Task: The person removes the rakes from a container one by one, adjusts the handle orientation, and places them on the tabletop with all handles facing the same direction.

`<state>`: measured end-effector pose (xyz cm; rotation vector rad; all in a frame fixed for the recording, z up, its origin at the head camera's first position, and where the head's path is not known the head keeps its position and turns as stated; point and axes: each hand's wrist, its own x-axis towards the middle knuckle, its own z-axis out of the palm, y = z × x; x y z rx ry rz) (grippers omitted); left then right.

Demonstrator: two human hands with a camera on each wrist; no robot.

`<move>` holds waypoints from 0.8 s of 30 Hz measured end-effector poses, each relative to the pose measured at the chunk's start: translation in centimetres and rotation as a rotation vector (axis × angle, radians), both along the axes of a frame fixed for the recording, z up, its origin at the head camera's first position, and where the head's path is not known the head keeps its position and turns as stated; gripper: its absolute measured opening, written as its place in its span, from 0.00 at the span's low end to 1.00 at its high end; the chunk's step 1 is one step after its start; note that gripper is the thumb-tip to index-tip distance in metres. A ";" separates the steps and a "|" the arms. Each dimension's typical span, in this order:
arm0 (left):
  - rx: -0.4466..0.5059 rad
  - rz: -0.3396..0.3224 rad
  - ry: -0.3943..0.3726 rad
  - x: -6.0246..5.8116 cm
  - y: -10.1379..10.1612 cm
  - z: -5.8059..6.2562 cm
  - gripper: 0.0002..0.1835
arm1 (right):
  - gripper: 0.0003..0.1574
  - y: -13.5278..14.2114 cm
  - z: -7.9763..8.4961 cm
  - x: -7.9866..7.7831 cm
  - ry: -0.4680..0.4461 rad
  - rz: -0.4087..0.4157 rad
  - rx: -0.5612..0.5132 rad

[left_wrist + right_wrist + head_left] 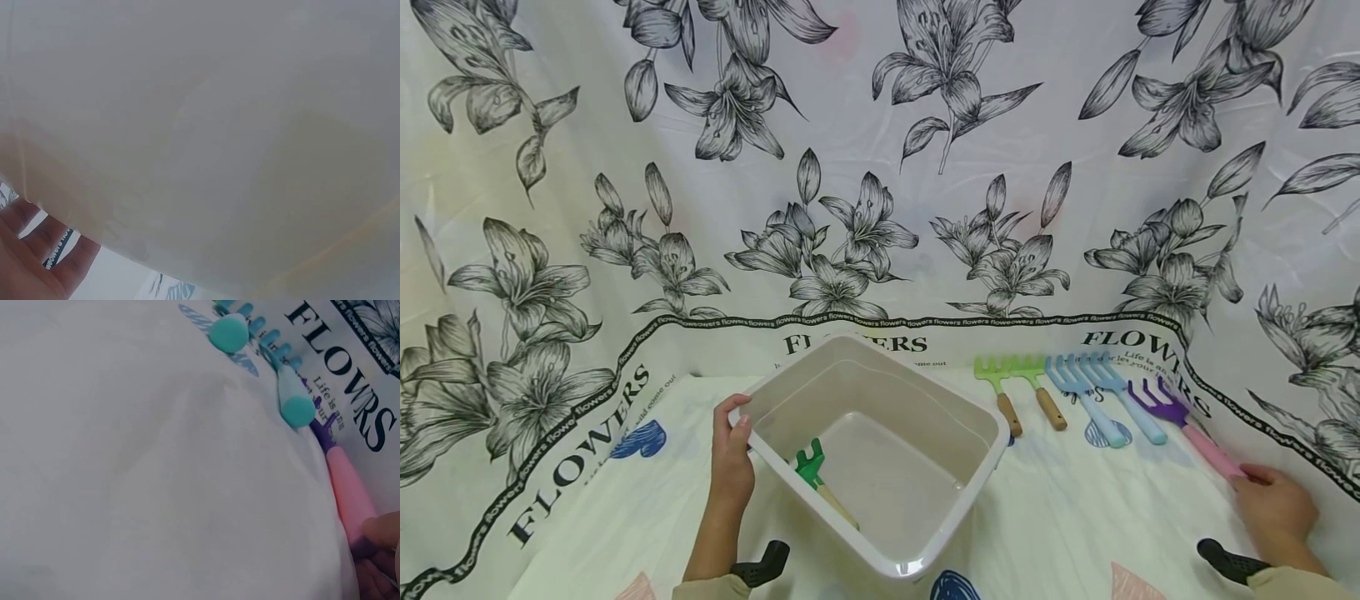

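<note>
My left hand point(732, 454) grips the left rim of a beige plastic tub point(917, 500), which is tilted toward me. In the left wrist view the tub's wall point(206, 137) fills most of the picture, with my fingers at its edge. Inside the tub lies a small green hand rake point(810, 463) with a wooden handle. At the far right my right hand point(1273, 504) pinches the end of the pink handle of a purple-tined hand rake point(1165, 407). The right wrist view shows thumb and fingers at the pink handle point(351, 494).
Left of the purple rake lie two light-blue rakes point(1078, 392) and two lime-green rakes with wooden handles point(1037, 387), in a row along the back. White cloth with flower print point(865, 250) hangs behind. A pale cloth point(1052, 517) covers the surface.
</note>
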<state>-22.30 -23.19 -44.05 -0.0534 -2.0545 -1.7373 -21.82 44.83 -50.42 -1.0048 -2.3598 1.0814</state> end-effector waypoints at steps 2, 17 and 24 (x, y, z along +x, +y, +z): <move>0.000 0.000 0.005 -0.1 0.0 -0.1 0.22 | 0.24 0.0 0.0 0.0 0.001 0.002 0.004; 0.002 0.003 -0.002 -0.2 -0.1 -0.2 0.22 | 0.24 -0.1 0.1 -0.1 -0.043 0.023 0.035; 0.001 0.007 -0.008 -0.2 0.0 -0.1 0.21 | 0.31 -1.1 1.7 0.1 -0.080 0.028 0.014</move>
